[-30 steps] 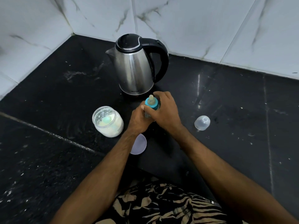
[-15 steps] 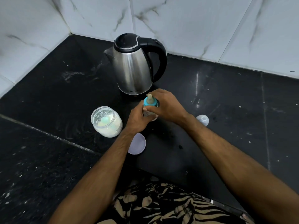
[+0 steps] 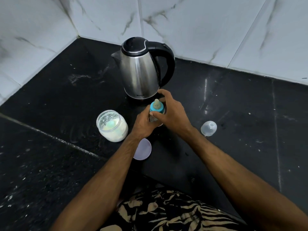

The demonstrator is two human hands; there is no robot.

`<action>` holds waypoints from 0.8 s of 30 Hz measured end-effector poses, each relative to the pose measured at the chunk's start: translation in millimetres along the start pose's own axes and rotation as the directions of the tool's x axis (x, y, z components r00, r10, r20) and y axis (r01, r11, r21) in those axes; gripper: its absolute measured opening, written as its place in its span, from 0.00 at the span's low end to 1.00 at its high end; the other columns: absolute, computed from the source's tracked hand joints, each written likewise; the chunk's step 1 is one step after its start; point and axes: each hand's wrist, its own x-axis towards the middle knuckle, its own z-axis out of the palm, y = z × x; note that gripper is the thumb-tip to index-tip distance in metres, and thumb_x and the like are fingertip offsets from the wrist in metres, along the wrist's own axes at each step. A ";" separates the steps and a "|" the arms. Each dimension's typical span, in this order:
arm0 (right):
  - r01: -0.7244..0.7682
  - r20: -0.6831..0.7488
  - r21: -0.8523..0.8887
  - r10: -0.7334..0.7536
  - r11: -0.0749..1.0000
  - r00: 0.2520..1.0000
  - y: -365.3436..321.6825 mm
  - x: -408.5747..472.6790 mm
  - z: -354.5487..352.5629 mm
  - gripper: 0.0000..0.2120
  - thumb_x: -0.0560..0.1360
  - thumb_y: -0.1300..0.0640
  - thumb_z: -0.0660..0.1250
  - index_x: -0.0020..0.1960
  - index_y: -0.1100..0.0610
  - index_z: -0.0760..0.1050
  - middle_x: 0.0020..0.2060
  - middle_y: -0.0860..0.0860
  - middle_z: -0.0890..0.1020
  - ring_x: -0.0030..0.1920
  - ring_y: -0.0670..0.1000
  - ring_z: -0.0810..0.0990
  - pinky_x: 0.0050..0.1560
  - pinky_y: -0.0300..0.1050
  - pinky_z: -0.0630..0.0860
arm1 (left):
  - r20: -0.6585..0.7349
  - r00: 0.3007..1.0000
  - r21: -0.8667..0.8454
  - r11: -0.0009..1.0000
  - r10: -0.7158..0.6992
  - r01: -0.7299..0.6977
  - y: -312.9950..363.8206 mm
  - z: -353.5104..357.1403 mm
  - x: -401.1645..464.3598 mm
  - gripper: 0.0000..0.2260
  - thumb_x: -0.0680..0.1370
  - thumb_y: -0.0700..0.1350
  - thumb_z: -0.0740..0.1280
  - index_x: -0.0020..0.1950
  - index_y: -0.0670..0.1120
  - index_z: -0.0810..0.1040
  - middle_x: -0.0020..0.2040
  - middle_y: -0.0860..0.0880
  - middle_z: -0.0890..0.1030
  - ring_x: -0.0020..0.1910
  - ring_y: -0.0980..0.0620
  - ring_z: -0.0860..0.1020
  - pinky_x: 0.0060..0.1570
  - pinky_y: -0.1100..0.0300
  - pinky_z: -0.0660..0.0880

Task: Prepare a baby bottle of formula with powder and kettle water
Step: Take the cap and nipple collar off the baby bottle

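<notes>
A: Where is the baby bottle (image 3: 154,117) at this moment?

B: It stands upright on the black counter (image 3: 233,105), just in front of the steel kettle (image 3: 139,72). Both hands are on it. The left hand (image 3: 143,125) is wrapped around the body of the bottle, fingers curled, and it hides most of the body.

A: And the right hand (image 3: 173,114)?

B: It grasps the bottle at the top. The thumb and the fingers curl around the blue ring (image 3: 156,108) under the nipple (image 3: 156,104). The nipple points up, between the two hands.

A: What is next to the bottle?

B: To the left, near the left hand, there is an open jar of white powder (image 3: 112,125), with something pale green inside it. I cannot tell what that is. A round lilac lid (image 3: 143,151) lies flat on the counter, partly hidden under the left wrist. To the right, apart from the hands, a small clear cap (image 3: 208,128) sits on the counter.

A: Is the kettle closed?

B: Yes, its black lid is down, and the handle faces to the right. Behind it are white marble tiles (image 3: 200,30).
</notes>
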 end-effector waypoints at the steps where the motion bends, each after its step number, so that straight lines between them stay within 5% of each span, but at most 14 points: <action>1: 0.008 0.047 0.036 -0.010 0.999 0.999 1.6 0.5 -3.7 0.36 0.72 0.55 0.76 0.74 0.53 0.62 0.61 0.51 0.80 0.58 0.45 0.77 0.61 0.42 0.76 | 0.001 1.000 -0.007 1.000 0.001 -0.001 -0.3 -0.3 -0.2 0.30 0.72 0.42 0.77 0.72 0.48 0.70 0.64 0.52 0.78 0.63 0.54 0.77 0.63 0.56 0.75; 7: 0.052 0.248 0.076 -0.070 0.996 0.966 7.5 15.6 -20.1 0.40 0.71 0.57 0.76 0.76 0.54 0.59 0.62 0.51 0.79 0.60 0.45 0.77 0.60 0.36 0.75 | 0.009 1.000 -0.025 1.000 0.008 -0.008 1.2 -0.7 -1.5 0.29 0.73 0.41 0.76 0.71 0.49 0.70 0.62 0.56 0.77 0.59 0.60 0.76 0.59 0.65 0.75; 10: 0.023 0.125 -0.037 -0.018 0.999 0.992 0.2 13.2 -9.0 0.45 0.66 0.48 0.79 0.76 0.53 0.59 0.59 0.51 0.76 0.57 0.47 0.75 0.56 0.37 0.72 | 0.006 1.000 0.002 1.000 0.011 -0.011 0.8 0.7 -0.7 0.30 0.73 0.42 0.76 0.72 0.48 0.70 0.64 0.52 0.78 0.61 0.57 0.76 0.62 0.58 0.75; 13: -0.003 0.011 -0.090 0.004 0.996 1.000 -1.6 8.5 -1.0 0.41 0.69 0.51 0.78 0.75 0.54 0.61 0.59 0.52 0.76 0.57 0.48 0.75 0.57 0.41 0.74 | 0.008 1.000 0.013 1.000 -0.016 0.016 1.4 2.2 0.8 0.31 0.73 0.43 0.76 0.73 0.47 0.69 0.66 0.49 0.78 0.64 0.52 0.76 0.65 0.52 0.75; 16: 0.025 0.103 0.015 -0.026 1.000 0.994 -0.7 9.1 -3.9 0.39 0.71 0.58 0.76 0.76 0.53 0.59 0.56 0.48 0.77 0.54 0.46 0.77 0.53 0.34 0.75 | 0.001 1.000 0.009 1.000 -0.026 0.026 0.2 1.2 0.4 0.31 0.73 0.43 0.76 0.73 0.47 0.68 0.66 0.49 0.78 0.65 0.51 0.76 0.65 0.54 0.74; 19: 0.053 0.179 0.087 -0.068 0.995 0.981 3.2 8.9 -8.1 0.39 0.71 0.59 0.75 0.76 0.52 0.58 0.59 0.46 0.76 0.57 0.45 0.77 0.60 0.39 0.76 | -0.004 1.000 0.001 1.000 -0.007 0.007 -1.8 0.8 -0.2 0.31 0.72 0.44 0.77 0.73 0.49 0.69 0.65 0.51 0.78 0.63 0.53 0.77 0.64 0.54 0.75; 22: 0.038 0.140 0.061 -0.046 0.997 0.989 4.8 7.9 -7.2 0.44 0.69 0.53 0.78 0.77 0.52 0.58 0.66 0.51 0.70 0.63 0.46 0.72 0.63 0.39 0.73 | -0.009 1.000 0.023 0.999 0.023 -0.023 -2.1 1.6 0.5 0.30 0.72 0.45 0.77 0.72 0.49 0.70 0.64 0.52 0.78 0.62 0.55 0.77 0.63 0.56 0.76; 24: 0.016 0.052 -0.050 -0.013 0.999 0.999 4.5 7.3 -3.8 0.44 0.67 0.47 0.79 0.76 0.53 0.60 0.62 0.52 0.72 0.60 0.48 0.72 0.60 0.41 0.73 | -0.011 1.000 0.020 1.000 0.021 -0.021 -2.2 2.1 0.6 0.30 0.72 0.44 0.77 0.72 0.49 0.70 0.65 0.51 0.78 0.62 0.55 0.76 0.63 0.56 0.76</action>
